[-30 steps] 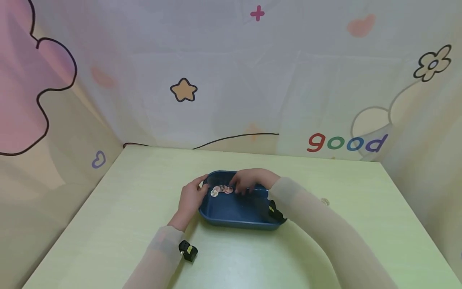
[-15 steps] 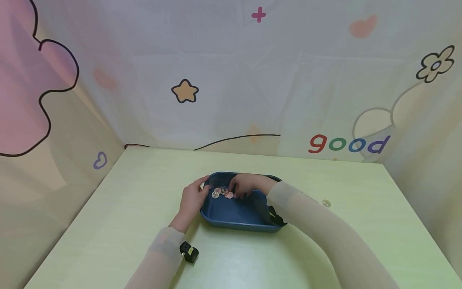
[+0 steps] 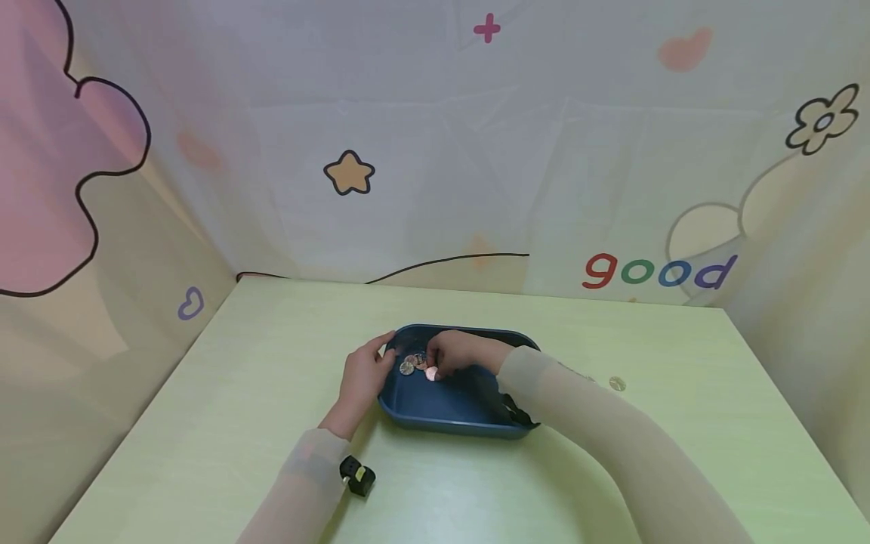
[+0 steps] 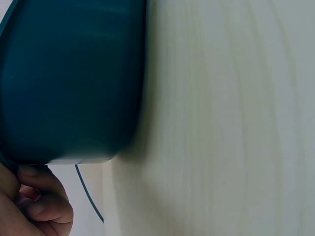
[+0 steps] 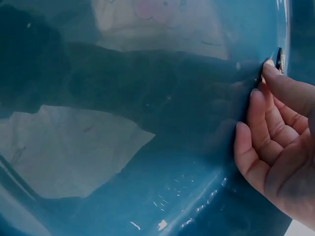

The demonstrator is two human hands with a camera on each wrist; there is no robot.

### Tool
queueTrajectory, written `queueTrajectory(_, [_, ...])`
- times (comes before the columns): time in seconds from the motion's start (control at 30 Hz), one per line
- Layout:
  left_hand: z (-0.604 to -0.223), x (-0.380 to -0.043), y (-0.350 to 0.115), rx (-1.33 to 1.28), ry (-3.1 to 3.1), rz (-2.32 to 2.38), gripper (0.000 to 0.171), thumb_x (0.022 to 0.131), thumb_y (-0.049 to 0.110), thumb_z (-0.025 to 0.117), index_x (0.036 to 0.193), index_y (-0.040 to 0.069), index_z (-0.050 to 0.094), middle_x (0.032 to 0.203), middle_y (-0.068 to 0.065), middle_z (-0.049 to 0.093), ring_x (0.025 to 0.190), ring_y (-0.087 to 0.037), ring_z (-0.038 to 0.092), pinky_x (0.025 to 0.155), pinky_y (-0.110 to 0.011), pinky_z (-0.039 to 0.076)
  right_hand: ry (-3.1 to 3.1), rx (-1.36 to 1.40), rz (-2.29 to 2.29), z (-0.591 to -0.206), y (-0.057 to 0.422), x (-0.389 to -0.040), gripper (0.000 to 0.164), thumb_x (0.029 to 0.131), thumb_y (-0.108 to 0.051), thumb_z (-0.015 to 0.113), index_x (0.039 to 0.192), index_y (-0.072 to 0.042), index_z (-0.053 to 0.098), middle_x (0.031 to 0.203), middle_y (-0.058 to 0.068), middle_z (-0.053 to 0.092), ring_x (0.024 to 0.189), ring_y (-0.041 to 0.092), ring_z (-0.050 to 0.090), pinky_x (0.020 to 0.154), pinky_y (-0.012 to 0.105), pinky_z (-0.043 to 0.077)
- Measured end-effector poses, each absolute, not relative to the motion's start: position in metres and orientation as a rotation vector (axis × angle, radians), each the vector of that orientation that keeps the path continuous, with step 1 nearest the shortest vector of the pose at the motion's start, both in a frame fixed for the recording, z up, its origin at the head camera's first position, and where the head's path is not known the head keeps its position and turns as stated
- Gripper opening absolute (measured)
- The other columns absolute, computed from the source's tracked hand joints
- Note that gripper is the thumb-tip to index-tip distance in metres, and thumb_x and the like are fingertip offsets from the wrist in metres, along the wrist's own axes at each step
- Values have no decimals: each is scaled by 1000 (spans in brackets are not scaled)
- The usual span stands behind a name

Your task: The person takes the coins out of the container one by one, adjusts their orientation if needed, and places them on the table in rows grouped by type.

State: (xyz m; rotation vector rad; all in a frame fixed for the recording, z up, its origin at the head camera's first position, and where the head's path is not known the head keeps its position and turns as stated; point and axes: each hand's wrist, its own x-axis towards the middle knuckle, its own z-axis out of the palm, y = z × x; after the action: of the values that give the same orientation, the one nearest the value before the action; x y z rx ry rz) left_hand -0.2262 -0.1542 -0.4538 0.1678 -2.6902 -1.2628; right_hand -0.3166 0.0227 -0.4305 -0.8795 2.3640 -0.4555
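A dark blue tray [image 3: 442, 425] with raised sides rests on the table. My left hand [image 3: 362, 380] grips its left rim, thumb over the edge; in the left wrist view, the fingers [image 4: 51, 209] curl beside the tray's end. Inside the tray, my right hand [image 3: 464, 352] pinches a shiny coin [image 3: 431, 373] between thumb and fingertips. Several silver and copper-coloured coins [image 3: 407, 367] lie overlapping just left of it, near the tray's back left corner. In the right wrist view, the pinched coin shows nearly edge-on, and the other fingers [image 5: 243, 142] are bent near the tray floor.
To the right of the tray, a loose coin [image 3: 617, 384] lies on the pale table [image 3: 714, 423], with another partly hidden behind the right sleeve [image 3: 605, 423]. A printed cloth [image 3: 435, 151] hangs behind the table. A small black device [image 3: 357, 476] is on the left wrist.
My right hand has shifted slightly left and nearer, and from spread over the coins now pinches one that is tipped up. The left hand keeps its grip on the tray.
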Motion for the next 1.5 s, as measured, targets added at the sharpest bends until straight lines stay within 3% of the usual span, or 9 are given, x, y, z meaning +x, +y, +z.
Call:
queueTrajectory(0.23, [-454, -227, -153, 176, -2686, -1262, 40, 100, 10, 58, 139, 6, 64, 56, 5, 37, 50, -10, 34, 52, -23, 29, 2357, -933, -441, -430, 25, -318, 3, 93, -5, 71, 91, -3, 69, 79, 2, 66, 66, 8, 56, 64, 20, 47])
queueTrajectory(0.43, [-453, -226, -153, 167, -2694, -1258, 40, 100, 11, 57, 139, 6, 64, 56, 5, 36, 50, -11, 33, 52, -24, 29, 2302, -944, -464, -427, 29, -319, 13, 97, -3, 63, 86, -3, 69, 80, 1, 64, 70, 10, 60, 67, 21, 50])
queueTrajectory(0.6, [-454, -226, -153, 170, -2696, -1247, 40, 101, 12, 57, 139, 7, 64, 56, 5, 36, 51, -11, 33, 52, -23, 29, 2283, -889, -474, -424, 30, -321, 15, 98, -3, 61, 86, -6, 70, 79, -2, 63, 71, 10, 59, 63, 22, 46])
queueTrajectory(0.93, [-454, -227, -152, 150, -2693, -1252, 40, 100, 11, 57, 139, 6, 64, 56, 6, 35, 50, -10, 32, 52, -23, 29, 2286, -954, -579, -390, 38, -322, 13, 100, -8, 60, 92, -3, 69, 85, 5, 68, 73, 12, 63, 74, 30, 57])
queueTrajectory(1.37, [-453, -225, -154, 161, -2687, -1264, 40, 100, 12, 57, 138, 6, 64, 57, 5, 37, 52, -11, 35, 53, -24, 30, 2367, -968, -745, -340, 84, -305, 14, 100, -12, 63, 96, 0, 68, 73, -2, 53, 68, 17, 50, 69, 27, 44])
queueTrajectory(1.5, [-454, -225, -154, 156, -2678, -1267, 40, 99, 11, 57, 138, 5, 65, 58, 5, 37, 52, -11, 35, 53, -24, 30, 2408, -924, -788, -337, 104, -303, 13, 100, -12, 63, 95, -2, 69, 78, 3, 59, 72, 16, 53, 72, 30, 47])
